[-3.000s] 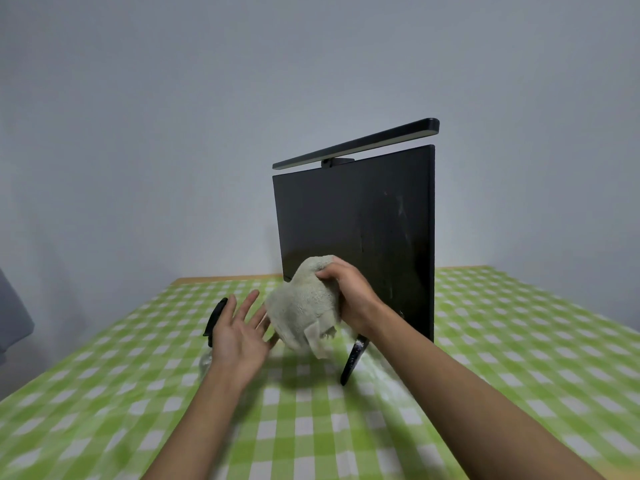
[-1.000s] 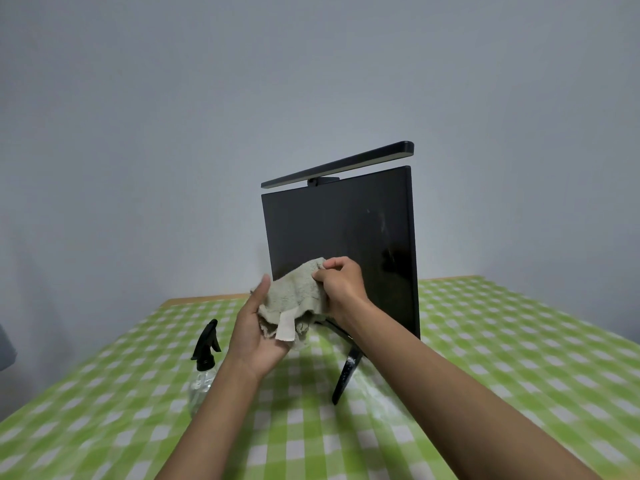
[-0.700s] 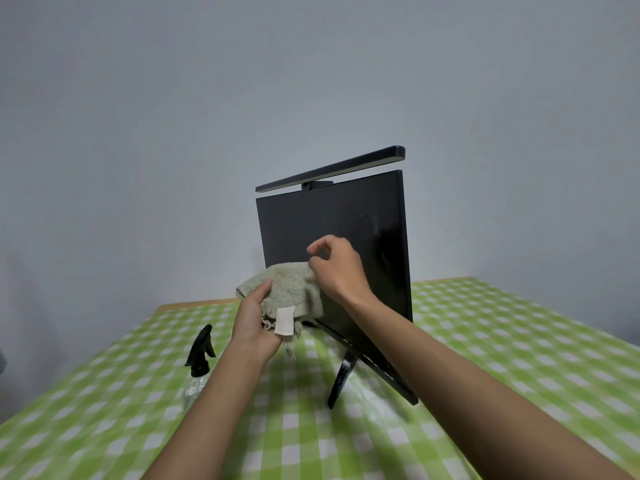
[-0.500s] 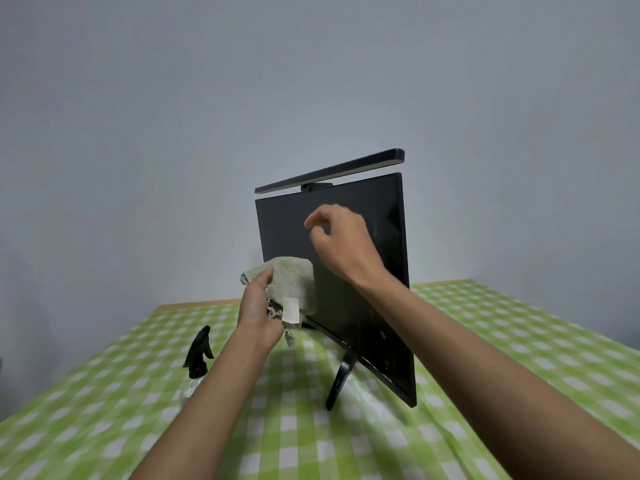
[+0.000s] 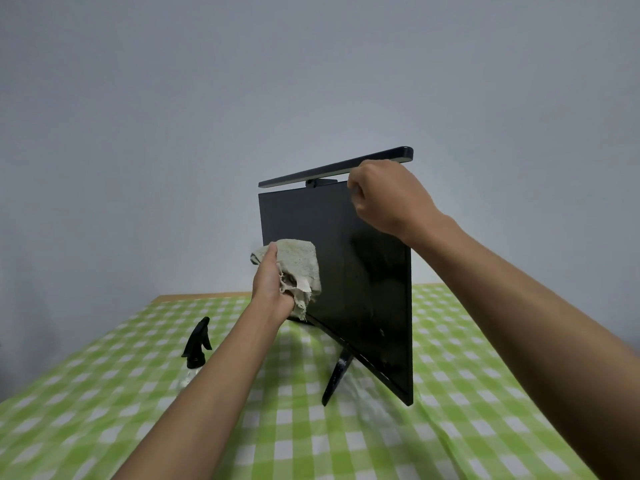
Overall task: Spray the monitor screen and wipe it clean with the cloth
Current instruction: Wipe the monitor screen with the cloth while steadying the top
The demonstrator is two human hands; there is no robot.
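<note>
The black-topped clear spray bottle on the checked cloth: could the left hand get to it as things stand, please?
Probably not straight away: the left hand is gripping the beige cloth against the black monitor. The spray bottle stands unobstructed below it.

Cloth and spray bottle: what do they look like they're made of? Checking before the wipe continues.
The cloth, bunched in the left hand, looks like soft terry or microfibre: beige, with a fuzzy nap, limp folds and a frayed hanging edge. The spray bottle seems plastic: a matte black trigger head on a clear body that the green check tablecloth shows through; clear plastic or glass cannot be told apart.
</note>
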